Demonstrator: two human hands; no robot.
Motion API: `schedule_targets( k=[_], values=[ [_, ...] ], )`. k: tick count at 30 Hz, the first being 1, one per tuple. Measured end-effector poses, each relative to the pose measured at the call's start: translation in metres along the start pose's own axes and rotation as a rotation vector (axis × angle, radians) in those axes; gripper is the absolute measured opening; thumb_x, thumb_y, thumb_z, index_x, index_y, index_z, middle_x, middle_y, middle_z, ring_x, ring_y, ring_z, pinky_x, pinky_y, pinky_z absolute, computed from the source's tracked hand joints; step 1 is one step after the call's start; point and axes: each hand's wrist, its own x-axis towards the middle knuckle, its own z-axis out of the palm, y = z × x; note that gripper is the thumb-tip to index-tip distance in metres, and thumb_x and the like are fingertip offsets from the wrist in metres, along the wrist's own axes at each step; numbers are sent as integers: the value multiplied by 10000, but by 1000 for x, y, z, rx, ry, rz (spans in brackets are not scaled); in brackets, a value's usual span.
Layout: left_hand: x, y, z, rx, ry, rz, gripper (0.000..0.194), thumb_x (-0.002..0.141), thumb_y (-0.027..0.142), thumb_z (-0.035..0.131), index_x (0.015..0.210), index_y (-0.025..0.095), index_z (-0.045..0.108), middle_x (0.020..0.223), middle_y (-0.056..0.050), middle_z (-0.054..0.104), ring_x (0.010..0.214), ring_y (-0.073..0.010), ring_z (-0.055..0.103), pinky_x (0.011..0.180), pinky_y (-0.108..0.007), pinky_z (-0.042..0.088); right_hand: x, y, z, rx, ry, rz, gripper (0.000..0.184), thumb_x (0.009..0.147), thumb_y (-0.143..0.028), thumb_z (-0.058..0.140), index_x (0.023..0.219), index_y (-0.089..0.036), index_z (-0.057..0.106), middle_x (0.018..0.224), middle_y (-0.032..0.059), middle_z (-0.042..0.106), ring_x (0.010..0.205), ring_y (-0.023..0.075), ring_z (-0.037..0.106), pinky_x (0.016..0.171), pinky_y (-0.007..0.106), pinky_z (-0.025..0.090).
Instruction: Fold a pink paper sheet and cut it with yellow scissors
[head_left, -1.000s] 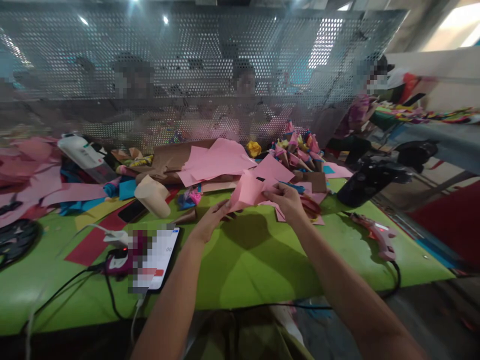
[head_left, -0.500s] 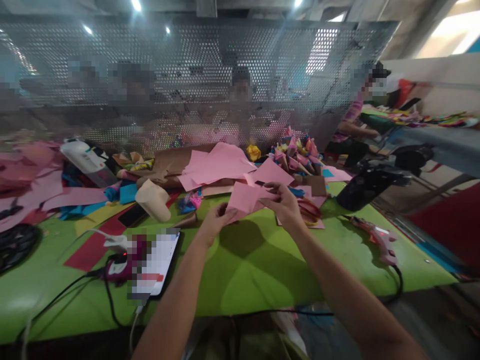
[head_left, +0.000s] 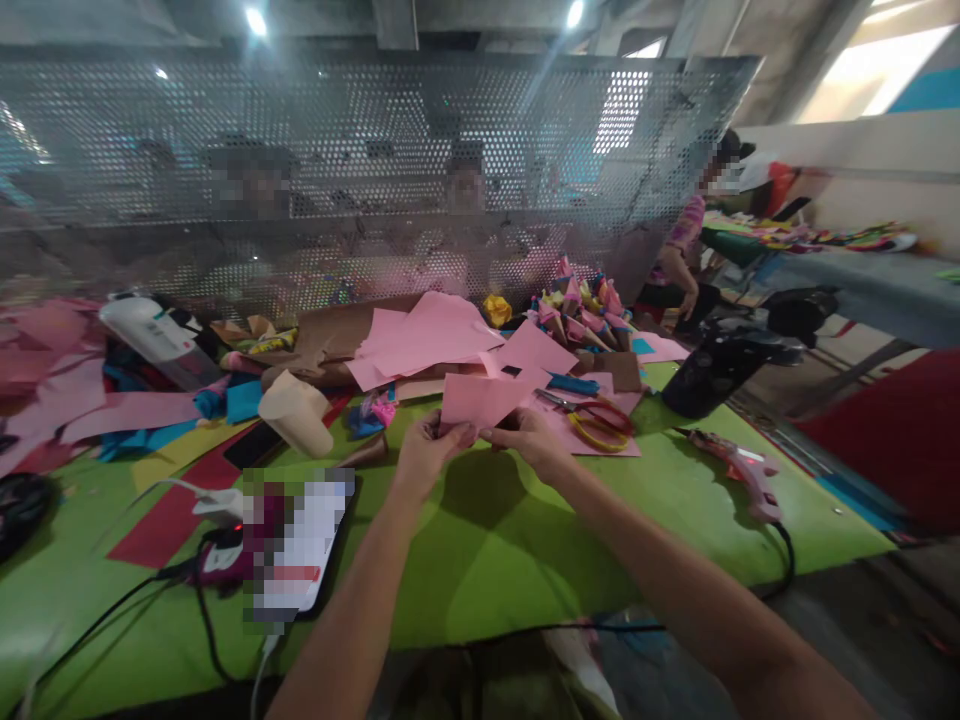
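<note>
A: What are the hands doing?

B: The left hand (head_left: 424, 452) and the right hand (head_left: 525, 440) sit close together, each pinching the lower edge of one pink paper sheet (head_left: 480, 400), which is lifted just above the green desk (head_left: 495, 540).

A: How far along does it look?

B: Early, I'd judge. The sheet is flat, with no fold or roll that I can make out. At one o'clock from the hands a cluster of finished paper cones (head_left: 577, 305) stands against the perforated metal screen (head_left: 375, 150), so some pieces are done.

A: And the materials?

B: Thin matte paper, straight-cut edges. More pink sheets (head_left: 420, 335) lie stacked at twelve o'clock. Orange-handled scissors (head_left: 596, 418) rest just beside the right hand at two o'clock, untouched. A pink glue gun (head_left: 739, 470) lies at three o'clock, its cord trailing off the edge. A phone (head_left: 304, 545) lies at eight o'clock.
</note>
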Motion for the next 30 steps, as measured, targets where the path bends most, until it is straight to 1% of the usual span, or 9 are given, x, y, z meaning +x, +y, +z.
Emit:
schedule_targets(
  k=[5, 11, 14, 17, 21, 24, 26, 28, 30],
  values=[
    [0, 1, 2, 22, -36, -36, 451, 468, 307, 894, 832, 122, 704, 825, -67, 750, 817, -197, 708, 873, -357, 565, 3, 2, 0, 87, 69, -22, 336, 527, -431, 827, 649, -173, 652, 582, -8, 633, 503, 112, 538, 524, 259, 434],
    [3, 1, 0, 109, 16, -37, 443, 451, 304, 898, 819, 141, 711, 808, -28, 743, 799, -180, 691, 808, -327, 579, 7, -5, -18, 165, 214, -156, 274, 607, -407, 787, 667, -195, 624, 591, -31, 613, 510, 100, 531, 528, 240, 415],
    [0, 3, 0, 102, 29, -51, 449, 441, 289, 900, 820, 140, 710, 805, -20, 737, 778, -157, 683, 816, -318, 575, 9, -10, -28, 235, 303, -199, 281, 605, -386, 788, 626, -198, 580, 580, -38, 593, 514, 98, 533, 531, 234, 417],
    [-1, 4, -1, 110, 30, -36, 430, 449, 279, 896, 806, 133, 706, 802, -29, 735, 767, -158, 680, 805, -324, 575, 11, -14, -34, 297, 370, -234, 278, 583, -384, 793, 661, -197, 604, 598, -38, 600, 502, 90, 531, 517, 228, 414],
    [0, 2, -3, 126, 52, -7, 395, 471, 271, 886, 791, 135, 699, 776, -31, 730, 755, -166, 680, 778, -325, 575, 11, -12, -33, 288, 303, -196, 318, 624, -457, 773, 736, -197, 627, 634, -24, 629, 498, 96, 546, 521, 239, 432],
    [0, 3, -3, 131, 30, 7, 395, 490, 296, 879, 806, 143, 698, 789, -34, 734, 743, -161, 675, 738, -300, 566, 11, -8, -30, 202, 237, -136, 343, 595, -455, 804, 658, -183, 604, 573, -21, 610, 482, 97, 540, 511, 237, 418],
    [-1, 4, -4, 188, -8, 19, 386, 531, 333, 863, 830, 149, 704, 744, -30, 724, 674, -143, 653, 633, -255, 535, 12, -7, -30, 181, 258, -139, 350, 566, -443, 822, 631, -179, 602, 555, -19, 606, 484, 99, 540, 512, 240, 416],
    [0, 4, -5, 296, -42, 31, 346, 606, 394, 821, 824, 149, 707, 623, -17, 680, 528, -108, 574, 491, -214, 435, 13, -7, -31, 200, 301, -172, 342, 566, -447, 818, 654, -183, 619, 574, -19, 617, 500, 104, 549, 528, 246, 432],
    [1, 2, -7, 392, -48, 55, 330, 670, 441, 770, 810, 149, 709, 526, -3, 617, 427, -85, 469, 426, -212, 327, 13, -7, -31, 221, 317, -195, 334, 579, -455, 808, 684, -188, 637, 595, -19, 628, 514, 108, 560, 545, 253, 449]
  ],
)
